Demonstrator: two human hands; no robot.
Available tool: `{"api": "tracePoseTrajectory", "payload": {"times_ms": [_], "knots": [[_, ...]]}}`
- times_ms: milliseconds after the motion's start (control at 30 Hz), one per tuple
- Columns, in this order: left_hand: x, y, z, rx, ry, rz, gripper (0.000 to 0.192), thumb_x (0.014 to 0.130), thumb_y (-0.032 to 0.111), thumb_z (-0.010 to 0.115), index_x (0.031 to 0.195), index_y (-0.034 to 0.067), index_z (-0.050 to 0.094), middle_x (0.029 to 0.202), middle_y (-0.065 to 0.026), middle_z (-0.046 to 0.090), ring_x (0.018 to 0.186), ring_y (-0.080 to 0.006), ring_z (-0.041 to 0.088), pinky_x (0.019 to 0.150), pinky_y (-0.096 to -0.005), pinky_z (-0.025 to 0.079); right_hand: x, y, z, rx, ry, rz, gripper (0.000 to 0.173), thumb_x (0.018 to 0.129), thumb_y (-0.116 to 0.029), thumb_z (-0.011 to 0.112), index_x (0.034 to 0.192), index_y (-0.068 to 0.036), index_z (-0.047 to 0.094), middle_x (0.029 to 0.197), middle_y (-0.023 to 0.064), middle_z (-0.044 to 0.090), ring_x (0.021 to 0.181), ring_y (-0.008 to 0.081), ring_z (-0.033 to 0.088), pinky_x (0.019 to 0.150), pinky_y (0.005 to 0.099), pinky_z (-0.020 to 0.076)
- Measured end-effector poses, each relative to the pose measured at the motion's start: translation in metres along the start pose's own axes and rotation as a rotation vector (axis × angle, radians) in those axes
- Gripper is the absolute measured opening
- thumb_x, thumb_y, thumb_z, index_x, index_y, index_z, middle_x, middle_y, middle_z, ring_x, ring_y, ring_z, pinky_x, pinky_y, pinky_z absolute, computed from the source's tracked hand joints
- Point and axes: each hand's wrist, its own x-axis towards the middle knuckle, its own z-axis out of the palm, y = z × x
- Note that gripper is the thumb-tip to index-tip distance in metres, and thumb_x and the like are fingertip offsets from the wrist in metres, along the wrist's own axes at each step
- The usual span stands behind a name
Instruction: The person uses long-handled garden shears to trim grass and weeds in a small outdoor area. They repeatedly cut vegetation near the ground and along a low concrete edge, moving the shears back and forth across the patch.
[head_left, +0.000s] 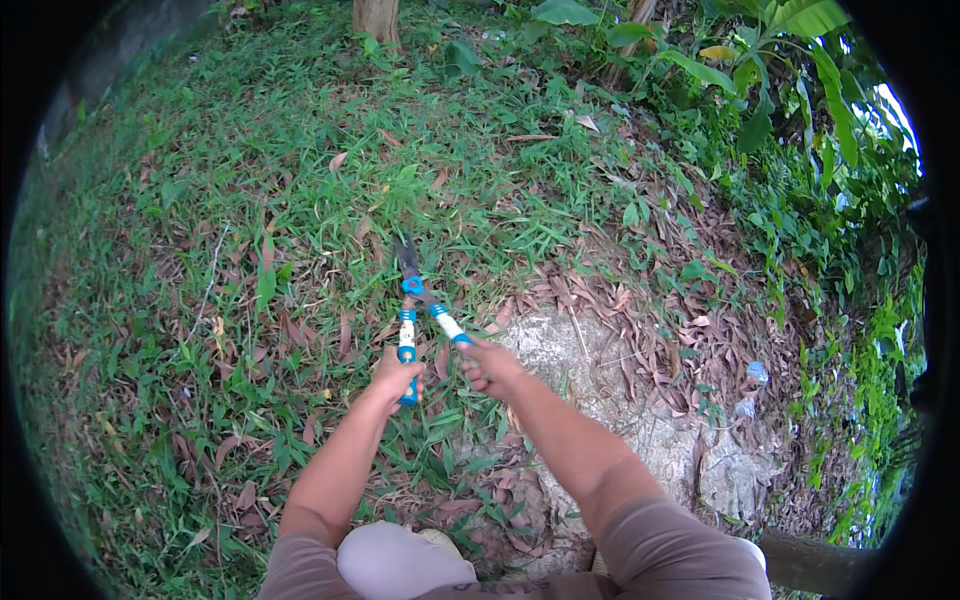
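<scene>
My left hand (395, 377) is wrapped around the left handle of a pair of hedge shears (412, 286), which has blue and white grips and a blue pivot. Around the end of the right handle, my right hand (491, 367) is closed. The two handles stand a small angle apart. Dark metal blades (406, 255) point away from me into green grass (409, 195), and they look nearly together. Their tips are partly hidden among the blades of grass.
A pale rock slab (637, 397) lies to the right, edged by dry brown leaves (675, 330). A tree trunk (376, 19) rises at the far side. Broad-leaved plants (757, 82) crowd the upper right. A thin stick (211, 277) lies at left, and a log (814, 562) at lower right.
</scene>
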Motion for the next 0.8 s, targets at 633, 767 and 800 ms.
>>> {"api": "tracePoseTrajectory", "payload": {"times_ms": [633, 767, 800], "knots": [[0.039, 0.033, -0.019, -0.737, -0.256, -0.128, 0.014, 0.088, 0.005, 0.056, 0.096, 0.009, 0.045, 0.065, -0.0029, 0.05, 0.049, -0.0107, 0.051, 0.039, -0.027, 0.043, 0.015, -0.027, 0.085, 0.104, 0.007, 0.043, 0.033, 0.095, -0.025, 0.055, 0.125, -0.018, 0.046, 0.071, -0.0004, 0.048, 0.047, 0.0051, 0.036, 0.038, 0.0185, 0.0267], [-0.006, 0.028, -0.029, -0.826, -0.439, -0.179, 0.01, 0.09, 0.012, 0.058, 0.093, 0.012, 0.047, 0.06, 0.0018, 0.046, 0.042, -0.0082, 0.042, 0.035, -0.0241, 0.033, -0.038, -0.067, 0.055, -0.276, 0.013, -0.011, 0.035, 0.094, -0.029, 0.056, 0.126, -0.018, 0.049, 0.069, -0.0011, 0.048, 0.046, 0.0043, 0.035, 0.038, 0.0187, 0.0248], [-0.017, 0.027, -0.037, -0.752, -0.447, -0.193, 0.01, 0.09, 0.012, 0.057, 0.092, 0.012, 0.048, 0.06, 0.0018, 0.046, 0.042, -0.0081, 0.041, 0.035, -0.0243, 0.033, -0.051, -0.079, 0.041, -0.331, 0.037, 0.008, 0.036, 0.094, -0.029, 0.056, 0.127, -0.017, 0.05, 0.07, -0.0011, 0.048, 0.046, 0.004, 0.035, 0.038, 0.0189, 0.0245]]}}
